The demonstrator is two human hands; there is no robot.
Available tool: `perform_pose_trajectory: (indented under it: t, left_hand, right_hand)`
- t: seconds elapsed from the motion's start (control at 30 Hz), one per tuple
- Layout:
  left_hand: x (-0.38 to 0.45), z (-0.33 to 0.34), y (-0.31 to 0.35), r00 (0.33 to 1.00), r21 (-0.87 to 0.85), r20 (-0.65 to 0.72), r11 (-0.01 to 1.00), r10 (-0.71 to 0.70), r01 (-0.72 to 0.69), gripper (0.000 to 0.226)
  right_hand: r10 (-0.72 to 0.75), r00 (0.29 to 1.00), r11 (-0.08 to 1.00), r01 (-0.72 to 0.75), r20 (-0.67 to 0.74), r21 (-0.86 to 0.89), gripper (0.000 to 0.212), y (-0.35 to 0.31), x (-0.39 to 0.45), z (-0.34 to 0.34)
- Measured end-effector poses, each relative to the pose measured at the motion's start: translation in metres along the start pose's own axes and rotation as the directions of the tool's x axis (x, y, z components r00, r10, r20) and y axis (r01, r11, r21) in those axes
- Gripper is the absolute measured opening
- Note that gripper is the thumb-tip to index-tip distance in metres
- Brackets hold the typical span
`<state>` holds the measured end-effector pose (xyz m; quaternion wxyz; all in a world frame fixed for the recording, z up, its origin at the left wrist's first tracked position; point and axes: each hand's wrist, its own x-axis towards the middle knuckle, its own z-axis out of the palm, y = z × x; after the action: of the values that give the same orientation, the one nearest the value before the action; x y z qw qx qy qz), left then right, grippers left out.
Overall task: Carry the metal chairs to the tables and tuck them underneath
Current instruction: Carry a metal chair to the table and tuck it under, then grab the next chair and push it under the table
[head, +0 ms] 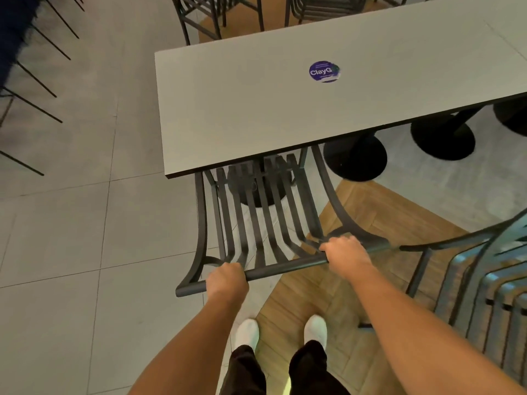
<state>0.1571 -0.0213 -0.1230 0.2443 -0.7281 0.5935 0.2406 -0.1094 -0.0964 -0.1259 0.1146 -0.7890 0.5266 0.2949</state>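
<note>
Shoes (281, 332), white, planted side by side just behind the metal chair (256, 223), body square to it, likely so the push goes straight in.

Left hand (226, 280) and right hand (346, 253) both wrapped over the chair's top rail (285, 267), one near each end. Each grip is closed fully round the bar, knuckles up, fingertips hidden beneath. The wide spacing probably keeps the chair from twisting as it slides.

Chair: dark, slatted back and seat. Back and rear of the seat stand out in the open; the front of the seat already lies under the near edge of the counter (256, 115). Judged partly tucked, with more travel left. Its front legs are hidden.

Pedestal base (265, 192) shows through the slats, directly ahead of the chair. It may limit how deep the seat can go.

Stack of chairs (484, 286) stands close at the right, just beside the right end of the rail, apparently the supply for the remaining places.

Counter top is pale, with a round purple sticker (324, 71) near its middle. More dark chairs (219, 12) sit at its far side.
</note>
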Motion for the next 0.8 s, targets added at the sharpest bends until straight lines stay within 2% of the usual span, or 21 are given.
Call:
perform_pose_trajectory:
  t: [0.07,0.17,0.33,0.4,0.47,0.57,0.8]
  left_hand:
    - [-0.001,0.001,0.001,1.0,-0.008,0.01,1.0,-0.02,0.02,0.021]
    - [-0.003,-0.001,0.004,1.0,-0.035,0.015,0.999,0.002,-0.001,0.027]
    - [-0.01,-0.023,0.048,0.958,-0.047,0.028,0.957,0.287,-0.285,0.051]
    - [-0.015,-0.037,0.078,0.915,0.023,-0.003,0.915,0.403,-0.403,0.054]
    - [-0.022,-0.053,0.111,0.865,0.078,-0.052,0.866,0.499,-0.494,0.053]
    - [-0.033,-0.069,0.163,0.796,0.126,-0.104,0.802,0.596,-0.584,0.05]
    - [-0.052,-0.076,0.282,0.669,0.218,-0.093,0.671,0.737,-0.709,0.048]
  right_hand:
    - [-0.038,0.999,0.998,0.038,-0.005,0.059,0.032,0.004,-0.001,-0.002]
    - [-0.079,0.997,0.963,0.071,0.021,0.259,0.031,0.011,-0.006,-0.009]
    - [-0.046,0.999,0.777,0.038,-0.004,0.629,0.061,0.032,-0.034,-0.016]
    - [0.028,0.998,0.687,0.021,-0.055,0.726,0.06,0.045,-0.048,-0.013]
    - [0.15,0.979,0.605,0.02,-0.138,0.796,0.046,0.061,-0.062,-0.008]
    - [0.36,0.907,0.509,0.005,-0.218,0.861,0.027,0.097,-0.087,0.006]
    - [0.6,0.797,0.389,-0.211,-0.072,0.897,0.029,0.189,-0.157,0.073]
